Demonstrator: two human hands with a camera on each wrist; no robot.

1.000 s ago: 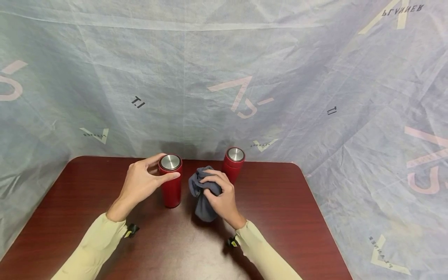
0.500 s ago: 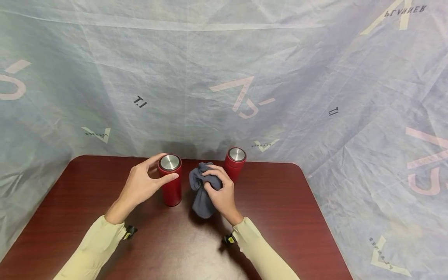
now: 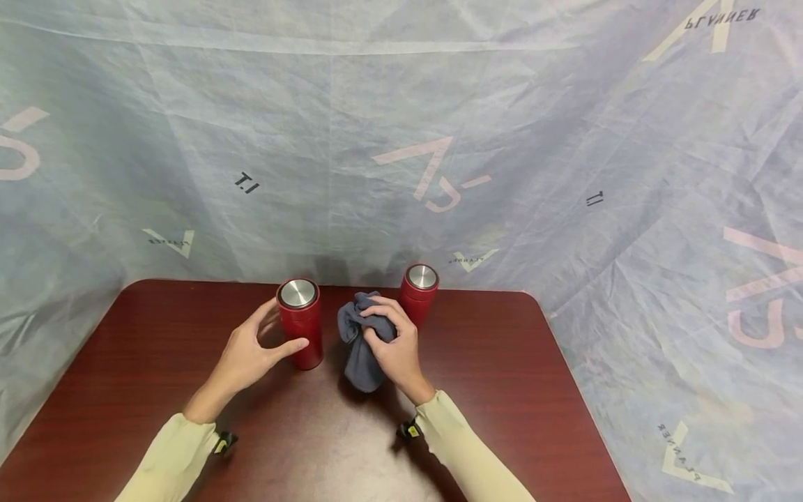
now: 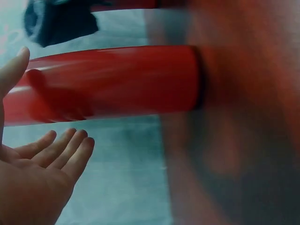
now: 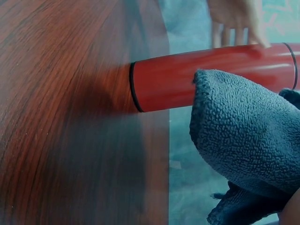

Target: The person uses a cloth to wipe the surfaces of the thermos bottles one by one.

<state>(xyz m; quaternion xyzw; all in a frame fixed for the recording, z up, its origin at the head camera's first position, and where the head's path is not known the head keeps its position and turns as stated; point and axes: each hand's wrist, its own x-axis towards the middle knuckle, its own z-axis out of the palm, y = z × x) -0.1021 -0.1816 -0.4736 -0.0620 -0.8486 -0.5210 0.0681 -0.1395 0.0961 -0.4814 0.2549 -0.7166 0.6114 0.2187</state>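
Observation:
A red vacuum flask (image 3: 302, 328) with a silver-topped lid stands on the table, left of centre. Around its left side is my left hand (image 3: 246, 354), thumb and fingers spread. In the left wrist view a gap shows between the fingertips (image 4: 85, 140) and the flask (image 4: 131, 82); whether the thumb touches it I cannot tell. My right hand (image 3: 399, 352) grips a bunched dark grey cloth (image 3: 364, 364), its lower end hanging down. The cloth (image 5: 243, 131) partly covers the flask in the right wrist view, and most of the right hand is out of that view.
A second red flask (image 3: 418, 300) stands behind my right hand, near the table's back edge, its lower part hidden. The dark red wooden table (image 3: 502, 390) meets hanging grey printed fabric (image 3: 282, 139) at the back and sides.
My left hand has loosened from the flask's upper part and moved down and slightly left. The flask's top has shifted a little left. My right hand with the cloth has barely moved.

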